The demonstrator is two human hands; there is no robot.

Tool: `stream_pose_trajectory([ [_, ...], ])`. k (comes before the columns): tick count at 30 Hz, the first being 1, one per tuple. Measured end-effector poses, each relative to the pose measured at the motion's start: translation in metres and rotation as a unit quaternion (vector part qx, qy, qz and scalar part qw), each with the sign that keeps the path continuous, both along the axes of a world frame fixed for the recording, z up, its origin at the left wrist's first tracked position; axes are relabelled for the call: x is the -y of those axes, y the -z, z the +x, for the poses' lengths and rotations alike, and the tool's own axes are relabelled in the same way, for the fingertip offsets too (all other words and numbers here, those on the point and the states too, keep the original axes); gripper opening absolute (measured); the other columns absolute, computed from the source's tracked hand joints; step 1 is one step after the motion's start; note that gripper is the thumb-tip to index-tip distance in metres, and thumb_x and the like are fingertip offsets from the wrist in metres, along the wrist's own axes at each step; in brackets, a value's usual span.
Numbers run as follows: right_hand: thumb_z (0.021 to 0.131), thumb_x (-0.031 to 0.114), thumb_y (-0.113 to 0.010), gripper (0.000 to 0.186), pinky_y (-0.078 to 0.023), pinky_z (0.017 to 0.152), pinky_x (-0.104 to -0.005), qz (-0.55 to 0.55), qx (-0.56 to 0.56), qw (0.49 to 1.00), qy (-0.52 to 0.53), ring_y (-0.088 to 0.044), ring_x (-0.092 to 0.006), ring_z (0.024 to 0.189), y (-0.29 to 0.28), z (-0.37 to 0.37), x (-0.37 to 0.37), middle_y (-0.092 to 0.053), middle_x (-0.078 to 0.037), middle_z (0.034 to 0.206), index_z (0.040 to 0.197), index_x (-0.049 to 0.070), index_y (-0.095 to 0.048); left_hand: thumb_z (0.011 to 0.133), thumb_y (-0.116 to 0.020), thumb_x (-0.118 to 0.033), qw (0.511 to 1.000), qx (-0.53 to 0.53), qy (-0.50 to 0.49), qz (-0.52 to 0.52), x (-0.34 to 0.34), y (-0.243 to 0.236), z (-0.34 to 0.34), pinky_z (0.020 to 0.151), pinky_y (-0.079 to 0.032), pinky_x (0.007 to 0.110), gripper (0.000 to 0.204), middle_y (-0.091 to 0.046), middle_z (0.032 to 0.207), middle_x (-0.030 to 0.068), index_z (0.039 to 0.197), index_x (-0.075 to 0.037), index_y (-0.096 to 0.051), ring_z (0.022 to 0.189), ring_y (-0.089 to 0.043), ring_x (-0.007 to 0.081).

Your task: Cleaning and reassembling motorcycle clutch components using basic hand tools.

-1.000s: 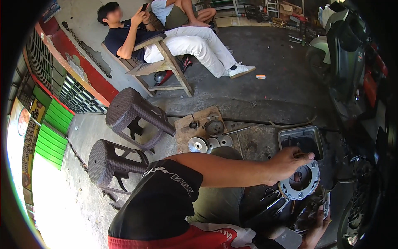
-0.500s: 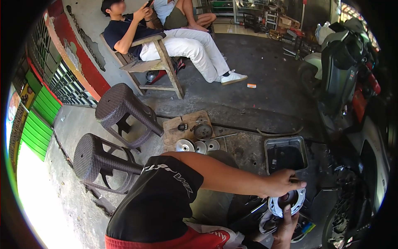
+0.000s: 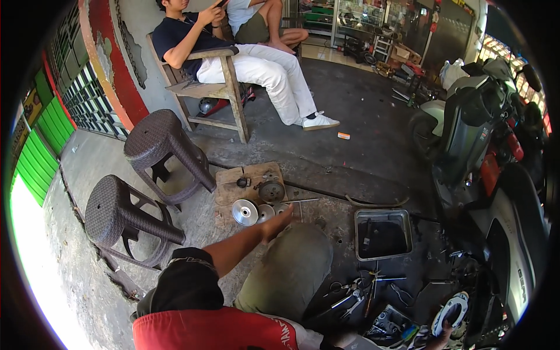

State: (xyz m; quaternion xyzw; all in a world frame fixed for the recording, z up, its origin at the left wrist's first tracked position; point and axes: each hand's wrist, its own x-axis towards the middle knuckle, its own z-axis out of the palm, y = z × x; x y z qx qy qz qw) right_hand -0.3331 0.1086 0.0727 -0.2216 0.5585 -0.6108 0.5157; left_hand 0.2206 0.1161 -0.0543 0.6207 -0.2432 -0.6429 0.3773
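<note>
a dark brown, woven-textured plastic stool point(image 3: 153, 137) stands near a second brown plastic stool point(image 3: 111, 213). beyond them, a person in a navy shirt and white trousers point(image 3: 256, 67) sits in a worn wooden armchair point(image 3: 205, 90). a small orange-and-white box point(image 3: 343, 136) lies on the dark floor point(image 3: 373, 111) near their white shoe point(image 3: 321, 122). green corrugated metal panels point(image 3: 45, 140) stand far left.

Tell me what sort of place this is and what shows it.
Probably a motorbike repair shop: there's a scooter, tools spread on the ground and loose metal discs.
</note>
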Motion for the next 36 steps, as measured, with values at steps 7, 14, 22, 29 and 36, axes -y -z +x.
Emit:
stream_pose_trajectory([
  [7,0.100,0.035,-0.055,0.052,-0.041,0.111,-0.0429,0.017,-0.006,0.997,0.070,-0.056,-0.0298,0.127,0.022,-0.016,-0.002,-0.061,-0.015,0.141,0.140,0.001,-0.058,0.086,-0.021,-0.094,0.981,-0.174,0.017,-0.085,-0.040,0.001,0.005,0.124,-0.022,0.048,0.112,-0.027,0.168,0.0139,0.164,-0.013,-0.025,0.153,-0.027,0.0314],
  [14,0.095,0.040,-0.063,0.068,-0.031,0.119,-0.0457,0.029,-0.039,0.999,0.012,-0.045,-0.0342,0.139,0.018,0.013,-0.007,-0.050,-0.018,0.152,0.148,0.001,-0.049,0.082,-0.019,-0.097,0.982,-0.170,0.044,-0.074,-0.028,-0.022,0.008,0.126,-0.019,0.047,0.118,-0.025,0.169,0.0146,0.165,-0.014,-0.020,0.153,-0.027,0.0318],
  [22,0.096,0.029,-0.058,0.051,-0.048,0.104,-0.0428,-0.022,0.123,0.989,-0.075,-0.063,-0.0281,0.117,0.082,-0.072,-0.007,-0.065,-0.018,0.130,0.138,0.002,-0.058,0.079,-0.017,-0.099,0.980,-0.198,0.029,0.018,-0.038,0.013,0.006,0.123,-0.022,0.052,0.121,-0.023,0.170,0.0150,0.164,-0.013,-0.025,0.155,-0.026,0.0325],
  [29,0.094,0.032,-0.060,0.053,-0.055,0.092,-0.0396,-0.047,0.162,0.974,-0.151,-0.069,-0.0222,0.103,0.123,-0.119,-0.003,-0.070,-0.016,0.122,0.137,0.001,-0.059,0.078,-0.014,-0.100,0.990,-0.115,0.013,-0.082,-0.026,-0.022,0.014,0.122,-0.022,0.054,0.125,-0.020,0.169,0.0183,0.163,-0.009,-0.027,0.154,-0.024,0.0384],
  [36,0.095,0.027,-0.061,0.051,-0.050,0.093,-0.0355,-0.020,0.092,0.994,-0.054,-0.065,-0.0232,0.106,0.050,-0.036,-0.015,-0.069,-0.012,0.126,0.138,0.001,-0.058,0.091,-0.020,-0.089,0.834,-0.232,-0.151,-0.476,-0.010,-0.151,-0.020,0.109,-0.036,0.066,0.100,-0.035,0.161,0.0062,0.162,-0.019,-0.027,0.147,-0.035,0.0320],
])
